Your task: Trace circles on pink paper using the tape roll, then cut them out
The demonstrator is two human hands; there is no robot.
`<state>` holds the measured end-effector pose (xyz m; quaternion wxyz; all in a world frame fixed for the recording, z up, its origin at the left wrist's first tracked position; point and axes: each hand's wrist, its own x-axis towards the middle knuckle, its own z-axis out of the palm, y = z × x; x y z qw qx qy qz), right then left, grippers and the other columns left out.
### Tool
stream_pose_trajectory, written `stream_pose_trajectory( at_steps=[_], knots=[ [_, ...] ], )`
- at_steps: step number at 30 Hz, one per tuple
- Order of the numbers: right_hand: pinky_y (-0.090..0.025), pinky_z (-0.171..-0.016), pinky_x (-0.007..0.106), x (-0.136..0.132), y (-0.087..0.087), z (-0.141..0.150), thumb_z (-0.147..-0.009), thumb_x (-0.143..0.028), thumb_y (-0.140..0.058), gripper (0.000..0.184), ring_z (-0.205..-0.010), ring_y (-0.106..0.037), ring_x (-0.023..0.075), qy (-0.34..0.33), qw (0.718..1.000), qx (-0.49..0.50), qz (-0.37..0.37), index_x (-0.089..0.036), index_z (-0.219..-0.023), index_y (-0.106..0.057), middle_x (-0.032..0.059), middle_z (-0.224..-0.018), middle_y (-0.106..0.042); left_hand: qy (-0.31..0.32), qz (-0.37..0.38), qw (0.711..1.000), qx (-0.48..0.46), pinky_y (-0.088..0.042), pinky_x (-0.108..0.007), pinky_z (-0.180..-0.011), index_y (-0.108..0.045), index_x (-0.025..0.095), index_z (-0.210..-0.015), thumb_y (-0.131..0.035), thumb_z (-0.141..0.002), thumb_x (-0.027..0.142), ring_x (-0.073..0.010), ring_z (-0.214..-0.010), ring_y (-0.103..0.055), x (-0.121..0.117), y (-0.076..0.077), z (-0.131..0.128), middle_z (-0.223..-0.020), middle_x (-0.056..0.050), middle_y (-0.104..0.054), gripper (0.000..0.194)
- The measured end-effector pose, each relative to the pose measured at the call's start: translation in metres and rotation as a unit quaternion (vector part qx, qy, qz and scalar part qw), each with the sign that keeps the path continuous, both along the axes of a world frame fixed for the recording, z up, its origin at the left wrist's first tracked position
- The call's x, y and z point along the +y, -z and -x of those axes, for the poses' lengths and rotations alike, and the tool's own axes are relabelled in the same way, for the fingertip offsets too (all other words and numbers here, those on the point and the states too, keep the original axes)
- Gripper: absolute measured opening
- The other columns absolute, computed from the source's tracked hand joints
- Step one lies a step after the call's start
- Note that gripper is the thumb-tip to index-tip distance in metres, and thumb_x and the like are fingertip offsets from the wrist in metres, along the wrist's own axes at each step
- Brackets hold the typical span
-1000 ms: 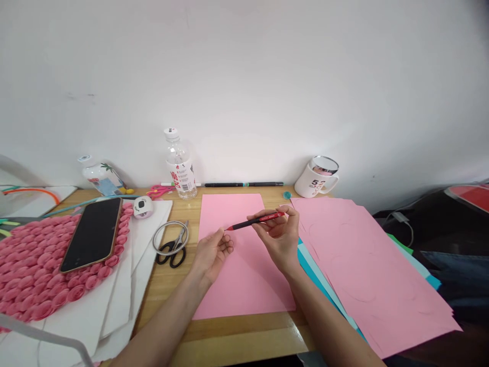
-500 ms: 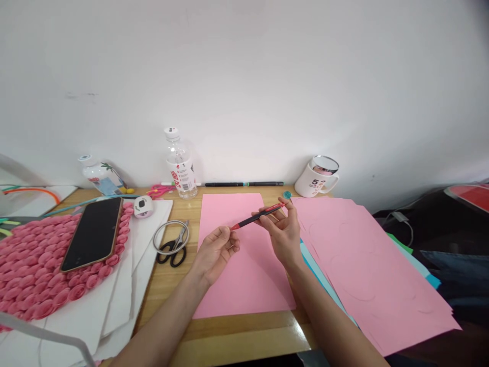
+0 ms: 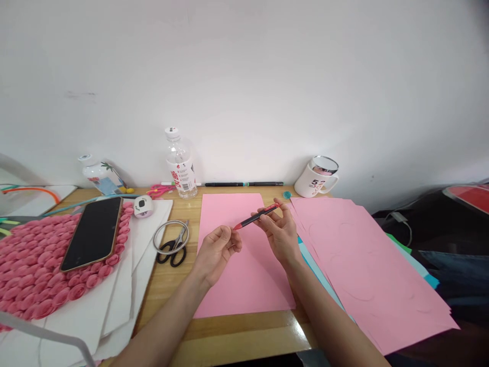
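Note:
A black pen with red ends [image 3: 252,219] is held slantwise above a pink sheet of paper [image 3: 244,275]. My right hand [image 3: 280,232] grips its barrel, with fingers at the upper red end. At the lower red tip, my left hand [image 3: 217,250] closes thumb and forefinger in a pinch, its other fingers curled. Whether anything tiny sits between those fingertips is too small to tell. The pink sheet lies on the wooden desk [image 3: 168,306] under both hands.
Left are black-handled scissors [image 3: 171,250] under a silvery ring and a phone [image 3: 93,234] on rolled pink paper flowers [image 3: 38,260]. A bottle [image 3: 181,168], markers [image 3: 244,184] and a mug [image 3: 317,177] line the wall. Pink sheets [image 3: 374,275] are stacked right.
My right hand has shifted slightly left and down with the pen, tipping its upper end a little lower. A small teal round thing near the mug shows more fully now.

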<state>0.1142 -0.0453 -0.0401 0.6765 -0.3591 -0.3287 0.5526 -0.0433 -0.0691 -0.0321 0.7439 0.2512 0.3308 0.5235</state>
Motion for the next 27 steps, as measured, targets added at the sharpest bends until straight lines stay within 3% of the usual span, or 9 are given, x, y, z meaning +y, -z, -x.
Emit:
stream_pose_trajectory(
  at_steps=[5, 8, 11, 14, 16, 18, 20, 23, 27],
  knots=[
    [-0.053, -0.088, 0.045, 0.001, 0.002, -0.002, -0.065, -0.023, -0.080, 0.067, -0.087, -0.069, 0.0200, -0.013, 0.999, 0.034, 0.019, -0.026, -0.121, -0.044, -0.0010, -0.086, -0.067, -0.016, -0.064, 0.991, 0.114, -0.043, -0.026, -0.060, -0.058, 0.013, -0.070, -0.068, -0.073, 0.049, -0.0110, -0.058, -0.054, 0.001, -0.001, 0.001, -0.064, -0.001, -0.060, 0.038],
    [-0.053, -0.089, 0.037, 0.006, 0.006, -0.007, -0.064, -0.022, -0.080, 0.046, -0.087, -0.068, 0.0168, -0.024, 0.996, 0.066, 0.056, -0.022, -0.104, -0.056, -0.0006, -0.087, -0.068, -0.048, -0.132, 0.941, 0.309, -0.044, -0.027, -0.061, -0.059, 0.015, -0.073, -0.061, -0.079, 0.042, -0.0123, -0.059, -0.054, 0.004, 0.003, 0.003, -0.065, -0.001, -0.062, 0.027],
    [-0.055, -0.085, 0.027, 0.012, 0.013, -0.013, -0.065, -0.022, -0.078, 0.028, -0.085, -0.067, 0.0133, -0.052, 0.989, 0.092, 0.105, -0.019, -0.089, -0.064, 0.0005, -0.088, -0.069, -0.069, -0.216, 0.801, 0.554, -0.044, -0.030, -0.070, -0.060, 0.018, -0.075, -0.059, -0.079, 0.021, -0.0158, -0.071, -0.057, 0.006, 0.002, 0.010, -0.075, -0.001, -0.065, 0.005],
    [-0.055, -0.077, 0.022, 0.016, 0.019, -0.017, -0.070, -0.022, -0.075, 0.021, -0.080, -0.066, 0.0113, -0.097, 0.979, 0.103, 0.149, -0.017, -0.089, -0.068, 0.0016, -0.088, -0.069, -0.063, -0.257, 0.586, 0.766, -0.042, -0.038, -0.083, -0.063, 0.017, -0.084, -0.056, -0.080, 0.014, -0.0240, -0.092, -0.056, 0.004, -0.009, 0.022, -0.091, -0.007, -0.065, 0.009],
    [-0.055, -0.073, 0.021, 0.018, 0.022, -0.017, -0.072, -0.021, -0.072, 0.019, -0.076, -0.065, 0.0109, -0.135, 0.971, 0.098, 0.173, -0.015, -0.090, -0.069, 0.0031, -0.086, -0.070, -0.046, -0.193, 0.467, 0.862, -0.042, -0.041, -0.083, -0.064, 0.013, -0.096, -0.061, -0.078, 0.019, -0.0298, -0.098, -0.054, 0.002, -0.020, 0.033, -0.100, -0.013, -0.062, 0.019],
    [-0.054, -0.071, 0.022, 0.018, 0.024, -0.016, -0.073, -0.018, -0.071, 0.017, -0.073, -0.065, 0.0113, -0.173, 0.962, 0.087, 0.194, -0.014, -0.089, -0.069, 0.0045, -0.084, -0.070, -0.020, -0.116, 0.390, 0.913, -0.043, -0.042, -0.080, -0.063, 0.007, -0.101, -0.063, -0.078, 0.024, -0.0338, -0.100, -0.054, -0.001, -0.028, 0.045, -0.102, -0.018, -0.061, 0.028],
    [-0.055, -0.069, 0.023, 0.017, 0.024, -0.015, -0.073, -0.015, -0.070, 0.015, -0.071, -0.065, 0.0116, -0.201, 0.952, 0.077, 0.217, -0.012, -0.088, -0.069, 0.0051, -0.083, -0.070, 0.018, -0.081, 0.363, 0.928, -0.044, -0.040, -0.077, -0.063, 0.005, -0.101, -0.060, -0.080, 0.023, -0.0338, -0.097, -0.056, -0.002, -0.030, 0.056, -0.101, -0.019, -0.062, 0.028],
    [-0.055, -0.068, 0.024, 0.015, 0.021, -0.014, -0.071, -0.011, -0.070, 0.013, -0.070, -0.065, 0.0117, -0.227, 0.941, 0.057, 0.244, -0.011, -0.084, -0.069, 0.0050, -0.080, -0.070, 0.061, -0.088, 0.357, 0.928, -0.044, -0.038, -0.078, -0.066, 0.008, -0.093, -0.050, -0.084, 0.018, -0.0315, -0.095, -0.058, -0.003, -0.024, 0.067, -0.097, -0.018, -0.065, 0.022],
    [-0.055, -0.072, 0.026, 0.012, 0.015, -0.016, -0.070, -0.009, -0.071, 0.013, -0.070, -0.065, 0.0119, -0.256, 0.930, 0.016, 0.263, -0.012, -0.082, -0.068, 0.0053, -0.079, -0.070, 0.045, -0.094, 0.345, 0.933, -0.043, -0.038, -0.079, -0.066, 0.008, -0.093, -0.041, -0.087, 0.016, -0.0317, -0.094, -0.058, -0.005, -0.019, 0.070, -0.096, -0.017, -0.066, 0.027]
  ],
)
